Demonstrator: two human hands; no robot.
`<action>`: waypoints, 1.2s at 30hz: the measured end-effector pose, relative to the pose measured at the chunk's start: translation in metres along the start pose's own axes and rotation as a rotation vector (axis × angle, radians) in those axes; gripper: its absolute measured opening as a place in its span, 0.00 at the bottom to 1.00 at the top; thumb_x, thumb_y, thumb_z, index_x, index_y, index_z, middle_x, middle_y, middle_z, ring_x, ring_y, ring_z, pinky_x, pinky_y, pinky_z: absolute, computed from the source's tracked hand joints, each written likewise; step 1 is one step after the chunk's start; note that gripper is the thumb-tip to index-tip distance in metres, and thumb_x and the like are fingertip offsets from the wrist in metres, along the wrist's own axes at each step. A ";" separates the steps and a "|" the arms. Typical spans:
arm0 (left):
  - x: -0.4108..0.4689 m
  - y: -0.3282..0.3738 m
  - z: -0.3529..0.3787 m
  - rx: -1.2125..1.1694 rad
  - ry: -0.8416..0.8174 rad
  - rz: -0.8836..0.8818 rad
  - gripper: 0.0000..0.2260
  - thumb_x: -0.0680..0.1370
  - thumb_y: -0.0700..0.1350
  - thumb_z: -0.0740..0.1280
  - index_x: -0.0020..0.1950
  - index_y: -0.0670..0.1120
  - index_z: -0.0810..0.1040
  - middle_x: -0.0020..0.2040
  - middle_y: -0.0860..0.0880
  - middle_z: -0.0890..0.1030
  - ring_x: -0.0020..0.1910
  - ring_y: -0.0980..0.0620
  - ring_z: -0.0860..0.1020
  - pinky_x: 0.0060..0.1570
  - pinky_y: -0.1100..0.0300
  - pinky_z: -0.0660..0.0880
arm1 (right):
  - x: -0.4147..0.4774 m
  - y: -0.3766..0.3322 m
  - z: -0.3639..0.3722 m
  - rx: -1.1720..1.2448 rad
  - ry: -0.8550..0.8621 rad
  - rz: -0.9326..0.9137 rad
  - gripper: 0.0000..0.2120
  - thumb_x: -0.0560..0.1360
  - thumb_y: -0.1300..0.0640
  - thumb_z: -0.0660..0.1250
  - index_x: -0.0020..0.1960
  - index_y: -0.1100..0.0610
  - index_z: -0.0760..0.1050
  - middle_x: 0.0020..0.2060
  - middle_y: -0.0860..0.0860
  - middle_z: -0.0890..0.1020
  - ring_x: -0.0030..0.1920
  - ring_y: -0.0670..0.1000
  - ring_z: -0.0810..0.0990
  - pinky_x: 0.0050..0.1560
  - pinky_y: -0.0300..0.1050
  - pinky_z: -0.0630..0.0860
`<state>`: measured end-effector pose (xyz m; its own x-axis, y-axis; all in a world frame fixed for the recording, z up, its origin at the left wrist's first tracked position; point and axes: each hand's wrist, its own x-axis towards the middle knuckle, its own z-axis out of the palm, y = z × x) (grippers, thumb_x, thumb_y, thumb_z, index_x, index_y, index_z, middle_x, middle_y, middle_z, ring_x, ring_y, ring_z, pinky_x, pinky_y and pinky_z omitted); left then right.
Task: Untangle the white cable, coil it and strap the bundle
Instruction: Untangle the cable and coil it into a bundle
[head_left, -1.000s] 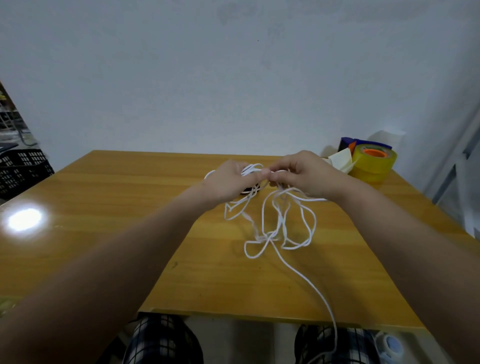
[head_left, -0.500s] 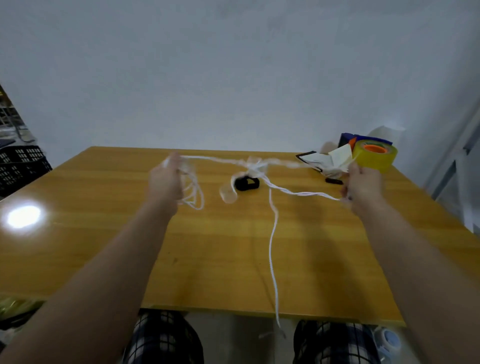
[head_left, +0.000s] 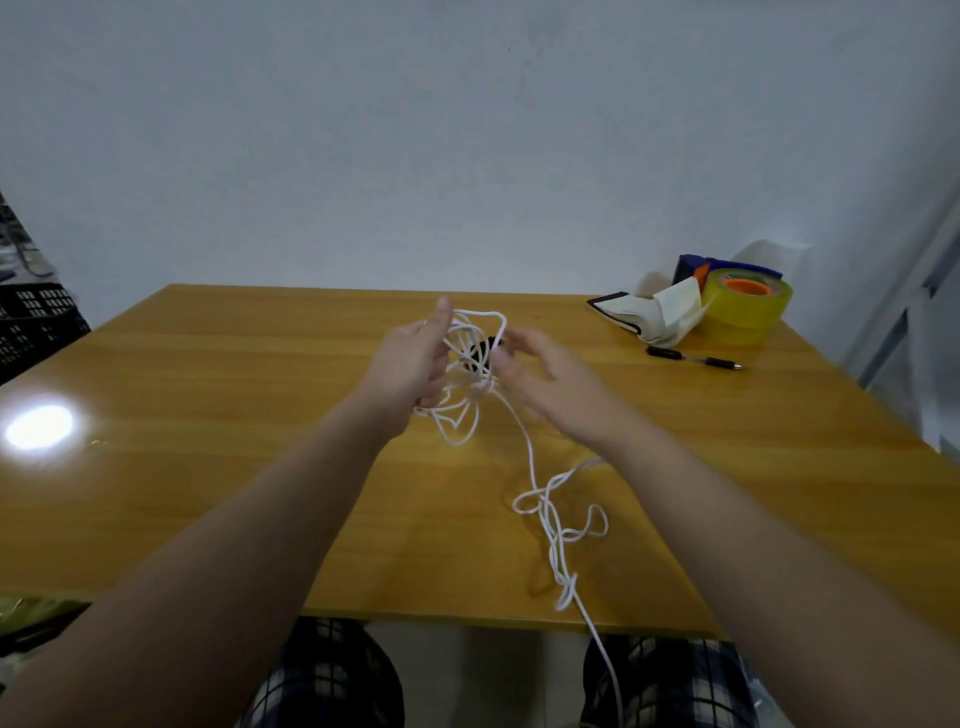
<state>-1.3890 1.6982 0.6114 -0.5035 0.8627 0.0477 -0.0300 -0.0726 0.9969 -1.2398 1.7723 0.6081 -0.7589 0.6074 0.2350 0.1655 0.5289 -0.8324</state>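
Head view, the only one.

- Table (head_left: 208, 415): wooden, glossy, with a lamp glare at 9 o'clock.
- White cable (head_left: 480, 385): the bulk is bunched in the air above the table's middle. Several loops are gathered at the left hand, with a tight knot just below them.
- From that knot one strand drops toward 5 o'clock. It lies on the wood in three or four small twisted loops, then runs off the near edge between the knees.
- Left hand (head_left: 415, 364): fingers curled round the gathered loops, thumb up. It is gripping the cable.
- Right hand (head_left: 540, 379): just at 3 o'clock of the bunch, fingers loosely spread toward it. The fingertips are blurred, so I cannot tell whether they pinch a strand.
- Small black piece (head_left: 483, 349): seen behind the loops between the hands, probably the strap. It does not appear to be in use.
- At 2 o'clock: yellow tape roll (head_left: 748, 306), folded papers (head_left: 649, 317) and a pen (head_left: 693, 358), all well apart from the work.

Progress, as I judge it: early. Untangling is under way, with the knot and the twists on the table not yet cleared. No tidy coil has been formed and no strap fitted, so nearly everything is left.
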 end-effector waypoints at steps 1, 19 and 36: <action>-0.002 0.004 0.004 0.015 -0.008 0.001 0.21 0.81 0.57 0.57 0.31 0.50 0.58 0.20 0.55 0.57 0.18 0.57 0.54 0.22 0.67 0.50 | 0.002 -0.001 0.009 0.026 -0.068 -0.017 0.23 0.75 0.49 0.67 0.67 0.51 0.66 0.62 0.48 0.76 0.62 0.46 0.74 0.63 0.42 0.71; 0.019 -0.004 -0.034 -0.604 0.543 -0.068 0.20 0.81 0.56 0.57 0.32 0.49 0.61 0.18 0.54 0.57 0.16 0.56 0.54 0.20 0.69 0.53 | 0.015 0.078 -0.046 0.579 0.807 0.693 0.19 0.80 0.56 0.56 0.31 0.59 0.69 0.28 0.54 0.76 0.26 0.50 0.73 0.25 0.41 0.63; -0.006 0.019 0.017 -0.058 -0.216 -0.141 0.27 0.78 0.64 0.54 0.27 0.46 0.66 0.19 0.52 0.59 0.16 0.57 0.56 0.21 0.65 0.54 | 0.010 -0.019 -0.015 0.139 -0.083 0.005 0.40 0.72 0.49 0.70 0.76 0.49 0.50 0.69 0.39 0.65 0.68 0.39 0.63 0.60 0.31 0.63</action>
<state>-1.3721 1.6995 0.6314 -0.2951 0.9527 -0.0731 -0.1391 0.0328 0.9897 -1.2410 1.7768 0.6336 -0.8088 0.5553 0.1934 0.0846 0.4354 -0.8962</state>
